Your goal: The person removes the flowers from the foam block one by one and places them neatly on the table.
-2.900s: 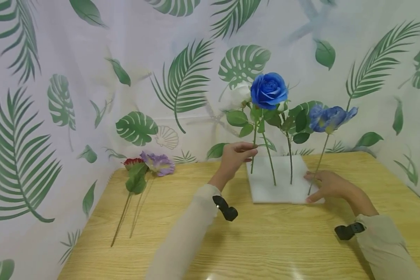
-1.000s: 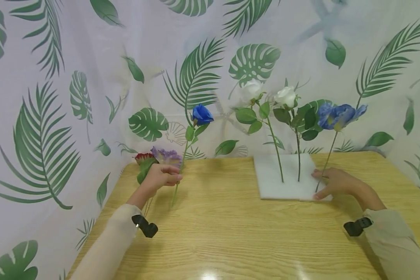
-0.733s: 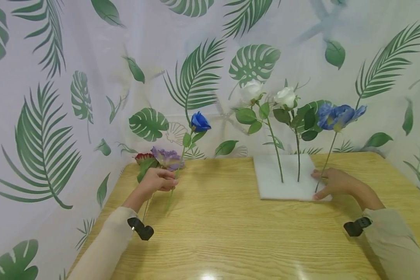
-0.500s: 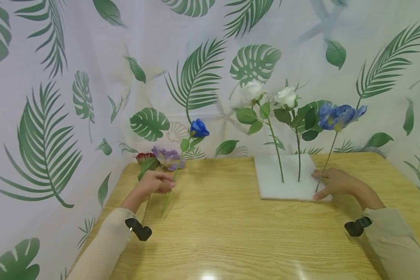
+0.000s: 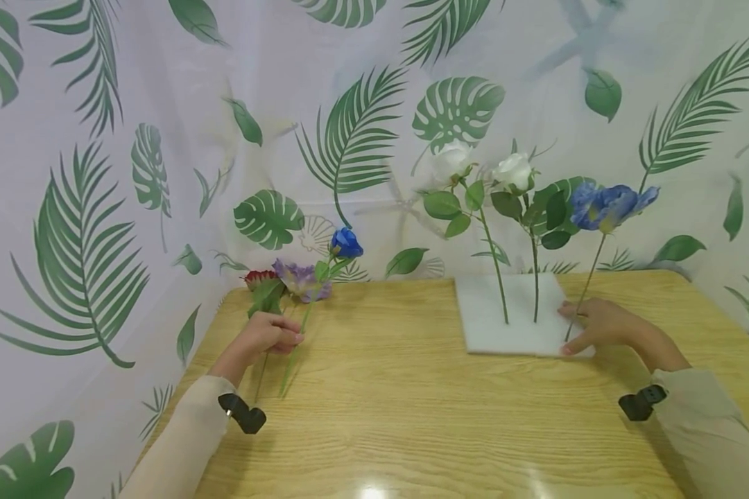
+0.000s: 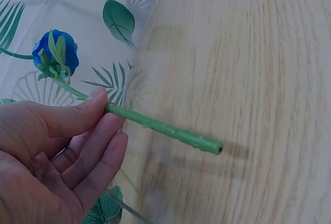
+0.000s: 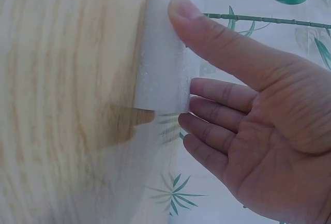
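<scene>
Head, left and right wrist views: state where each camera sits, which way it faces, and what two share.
Head: worn on the head, facing forward and down at the table; both sleeves, left grip and right grip show.
Left wrist: worn there, facing the left grip holding the blue rose; no sleeve shows.
Right wrist: worn there, facing the right grip at the white slab; no sleeve shows.
Head and left wrist share the blue rose.

The held rose [image 5: 346, 243] is coloured deep blue (its stem [image 6: 165, 129], green), the board [image 5: 485, 337] white; the white backdrop [image 5: 274, 76] is printed with green leaves.
</scene>
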Demonstrator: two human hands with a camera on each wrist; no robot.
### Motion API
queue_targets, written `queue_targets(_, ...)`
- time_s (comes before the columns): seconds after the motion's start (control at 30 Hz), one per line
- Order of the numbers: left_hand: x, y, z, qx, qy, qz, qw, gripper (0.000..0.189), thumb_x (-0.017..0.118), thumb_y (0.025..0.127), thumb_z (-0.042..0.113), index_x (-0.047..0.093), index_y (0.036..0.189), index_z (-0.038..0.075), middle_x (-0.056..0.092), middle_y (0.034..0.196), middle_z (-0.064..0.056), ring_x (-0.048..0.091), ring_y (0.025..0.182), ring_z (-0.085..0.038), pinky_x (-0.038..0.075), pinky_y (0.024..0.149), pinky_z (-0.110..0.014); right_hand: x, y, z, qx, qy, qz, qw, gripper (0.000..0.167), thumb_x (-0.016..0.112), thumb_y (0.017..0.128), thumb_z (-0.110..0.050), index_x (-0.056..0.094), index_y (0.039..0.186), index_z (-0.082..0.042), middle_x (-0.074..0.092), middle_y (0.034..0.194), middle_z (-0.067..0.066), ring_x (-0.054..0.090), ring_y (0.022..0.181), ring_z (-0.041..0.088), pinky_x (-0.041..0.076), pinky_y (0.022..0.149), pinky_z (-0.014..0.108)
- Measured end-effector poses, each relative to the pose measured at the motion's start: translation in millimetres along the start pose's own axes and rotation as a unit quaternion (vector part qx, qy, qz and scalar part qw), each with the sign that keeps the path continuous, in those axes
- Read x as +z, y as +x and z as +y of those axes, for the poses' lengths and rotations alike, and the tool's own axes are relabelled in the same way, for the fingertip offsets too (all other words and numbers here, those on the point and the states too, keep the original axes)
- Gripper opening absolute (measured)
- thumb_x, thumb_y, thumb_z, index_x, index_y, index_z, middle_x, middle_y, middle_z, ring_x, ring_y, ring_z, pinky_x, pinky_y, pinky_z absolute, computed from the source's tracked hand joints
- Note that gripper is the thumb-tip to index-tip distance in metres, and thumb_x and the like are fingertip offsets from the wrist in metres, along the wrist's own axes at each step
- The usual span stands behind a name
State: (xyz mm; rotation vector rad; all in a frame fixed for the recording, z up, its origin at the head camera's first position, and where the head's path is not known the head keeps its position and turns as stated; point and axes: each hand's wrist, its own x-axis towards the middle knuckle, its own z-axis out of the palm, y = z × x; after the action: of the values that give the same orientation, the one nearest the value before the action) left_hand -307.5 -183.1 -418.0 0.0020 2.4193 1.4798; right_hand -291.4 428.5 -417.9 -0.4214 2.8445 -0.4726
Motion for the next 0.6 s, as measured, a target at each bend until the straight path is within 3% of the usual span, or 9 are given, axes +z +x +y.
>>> queue_targets(0.6,0.6,-4.7,-4.4,-0.047,-0.019,-0.027,0.9984,0.036,0.071,0.093,0.0,0.062,0.125,-0.016,0.077,0.091,-0.005,0.072,0.072,-0.01,0.065,0.076,-0.034,-2.6,-2.5,-5.1,-0.008,0.001,-0.001,1.0,0.093,0.089,0.076,-0.038,0.05,0.139,0.017,0.043,0.145,0.04,0.038,0.133,0.064,0.039,0.106,0.072)
